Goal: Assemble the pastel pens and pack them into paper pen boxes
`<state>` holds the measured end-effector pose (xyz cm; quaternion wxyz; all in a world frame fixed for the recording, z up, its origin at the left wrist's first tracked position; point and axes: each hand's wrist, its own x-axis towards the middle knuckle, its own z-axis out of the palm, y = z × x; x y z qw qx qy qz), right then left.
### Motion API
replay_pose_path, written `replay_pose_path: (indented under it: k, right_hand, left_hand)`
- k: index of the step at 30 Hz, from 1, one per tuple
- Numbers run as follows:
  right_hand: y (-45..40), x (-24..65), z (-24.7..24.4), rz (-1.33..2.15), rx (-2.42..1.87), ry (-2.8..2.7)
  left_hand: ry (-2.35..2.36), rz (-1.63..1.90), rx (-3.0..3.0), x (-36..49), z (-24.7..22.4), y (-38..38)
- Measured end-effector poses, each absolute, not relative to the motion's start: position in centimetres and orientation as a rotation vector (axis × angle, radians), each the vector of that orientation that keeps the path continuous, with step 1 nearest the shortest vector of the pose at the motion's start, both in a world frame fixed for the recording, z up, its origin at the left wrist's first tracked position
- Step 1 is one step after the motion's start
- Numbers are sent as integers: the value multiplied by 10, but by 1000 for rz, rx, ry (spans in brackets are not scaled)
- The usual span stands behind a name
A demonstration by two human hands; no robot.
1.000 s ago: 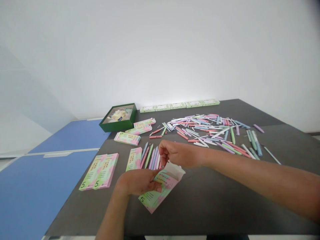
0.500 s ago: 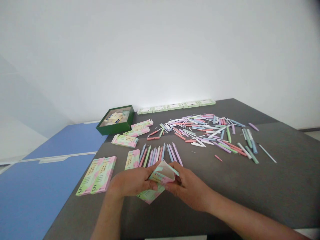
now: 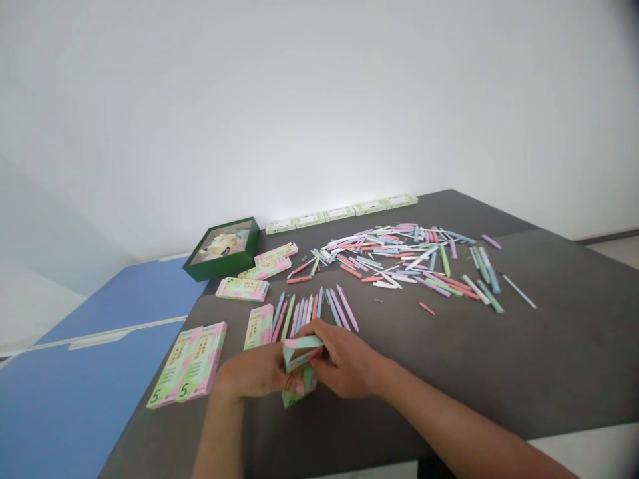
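Both hands hold one small pink and green box (image 3: pixel 301 350) near the table's front. My left hand (image 3: pixel 259 369) grips it from the left, thumb on its lower part. At its upper end, the fingers of my right hand (image 3: pixel 342 356) press on the flap. Just beyond the hands lies a row of pastel pens (image 3: pixel 341 307), side by side. One flat pink and green box (image 3: pixel 258 326) is left of the row. Two more such boxes (image 3: pixel 202 362) lie together farther left.
A big loose pile of pens and pen parts (image 3: pixel 399 256) spreads over the dark table (image 3: pixel 449 359). An open green box (image 3: pixel 222 249) holding packets stands at the back left, near more pink and green cartons (image 3: pixel 242 289). Several pale boxes (image 3: pixel 339 213) line the wall.
The box's open end, wide open before, is now mostly covered by its flap. My right hand has moved left and closer to my left hand. The whole view has shifted slightly.
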<state>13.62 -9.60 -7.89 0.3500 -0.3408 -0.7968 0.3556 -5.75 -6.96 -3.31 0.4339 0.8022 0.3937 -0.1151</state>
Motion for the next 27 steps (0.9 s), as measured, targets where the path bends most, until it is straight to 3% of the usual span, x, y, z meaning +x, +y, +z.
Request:
replay_pose_path:
  k: [10, 12, 17, 27]
  right_hand:
    - [-113, 120, -106, 963, -829, -1829]
    - [-102, 131, -108, 910, -978, -1774]
    - [-51, 167, -108, 504, -1907, -1867]
    - [-16, 164, -130, 484, -2114, -2122]
  left_hand:
    - [999, -172, 1888, -82, -38, -87]
    - [1004, -152, 1881, -83, -36, -88]
    - [1061, -149, 1936, -86, -38, -88]
    - [1171, -228, 1988, -91, -42, -82]
